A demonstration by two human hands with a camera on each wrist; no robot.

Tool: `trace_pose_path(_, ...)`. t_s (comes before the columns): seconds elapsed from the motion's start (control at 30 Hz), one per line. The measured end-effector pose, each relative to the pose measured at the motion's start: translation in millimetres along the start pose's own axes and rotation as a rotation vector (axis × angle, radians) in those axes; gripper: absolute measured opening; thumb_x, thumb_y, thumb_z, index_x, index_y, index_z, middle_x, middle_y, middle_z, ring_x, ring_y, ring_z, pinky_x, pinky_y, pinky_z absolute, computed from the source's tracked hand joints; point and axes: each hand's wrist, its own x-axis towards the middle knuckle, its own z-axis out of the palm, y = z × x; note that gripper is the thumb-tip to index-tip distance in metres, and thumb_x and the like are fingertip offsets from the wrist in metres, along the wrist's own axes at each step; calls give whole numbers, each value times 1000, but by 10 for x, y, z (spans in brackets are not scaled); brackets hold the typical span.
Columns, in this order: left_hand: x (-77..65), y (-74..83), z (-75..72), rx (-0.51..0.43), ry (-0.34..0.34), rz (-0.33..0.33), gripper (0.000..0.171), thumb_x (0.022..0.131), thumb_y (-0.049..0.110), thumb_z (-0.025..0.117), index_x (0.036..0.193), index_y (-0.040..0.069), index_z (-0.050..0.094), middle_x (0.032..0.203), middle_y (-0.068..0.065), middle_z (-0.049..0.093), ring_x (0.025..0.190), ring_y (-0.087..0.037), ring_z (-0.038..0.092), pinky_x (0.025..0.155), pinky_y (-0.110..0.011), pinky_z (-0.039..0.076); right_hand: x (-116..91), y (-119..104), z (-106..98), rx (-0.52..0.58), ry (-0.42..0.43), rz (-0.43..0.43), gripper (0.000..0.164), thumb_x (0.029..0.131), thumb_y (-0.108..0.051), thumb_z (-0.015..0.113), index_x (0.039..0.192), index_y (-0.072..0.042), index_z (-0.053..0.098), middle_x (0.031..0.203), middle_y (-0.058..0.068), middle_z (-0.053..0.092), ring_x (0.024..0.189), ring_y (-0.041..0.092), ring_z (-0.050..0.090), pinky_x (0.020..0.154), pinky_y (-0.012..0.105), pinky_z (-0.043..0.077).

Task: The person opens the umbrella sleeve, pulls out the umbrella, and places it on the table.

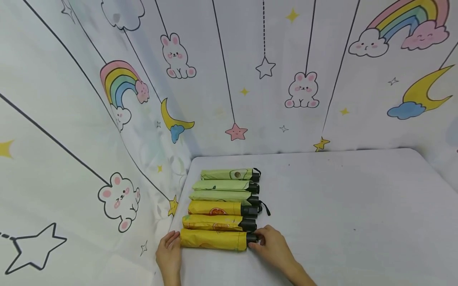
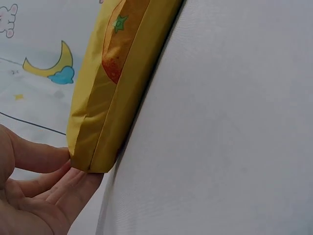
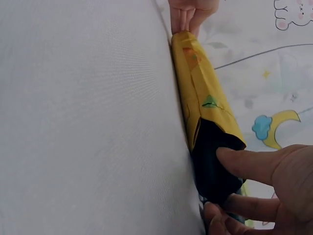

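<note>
Three yellow folded umbrellas and three green ones lie side by side in a row, their black handles to the right. My left hand (image 1: 169, 251) is at the closed end of the nearest yellow umbrella (image 1: 212, 239). In the left wrist view, thumb and fingers (image 2: 80, 198) pinch that end, which carries an orange print. My right hand (image 1: 273, 247) grips the same umbrella's black handle (image 3: 215, 164), thumb on top and fingers curled round the far side. Behind it lie the second yellow umbrella (image 1: 212, 222) and the third (image 1: 214, 207).
The green umbrellas (image 1: 220, 196) lie farther back, the rearmost with an avocado print (image 1: 237, 174). A wrist strap (image 1: 265, 208) sticks out to the right. The white table (image 1: 340, 210) stretches right, with a patterned curtain (image 1: 214, 91) behind and at the left.
</note>
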Motion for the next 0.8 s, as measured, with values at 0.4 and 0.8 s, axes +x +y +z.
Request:
trace_pose_path(0.4, 24, -75, 1, -48, 27, -81, 32, 95, -8, 69, 126, -5, 67, 122, -27, 71, 98, -24, 77, 70, -6, 53, 30, 14, -23, 71, -33, 46, 44, 83, -39, 88, 109, -5, 79, 89, -4, 74, 75, 3, 60, 64, 25, 51)
trace_pose_path(0.8, 51, -99, 33, -67, 42, -98, 33, 91, -13, 70, 123, -8, 68, 119, -32, 71, 99, -32, 76, 68, -11, 56, 35, -33, -7, 402, -51, 94, 46, 91, -40, 82, 119, -4, 77, 98, 3, 79, 82, 11, 74, 68, 25, 59)
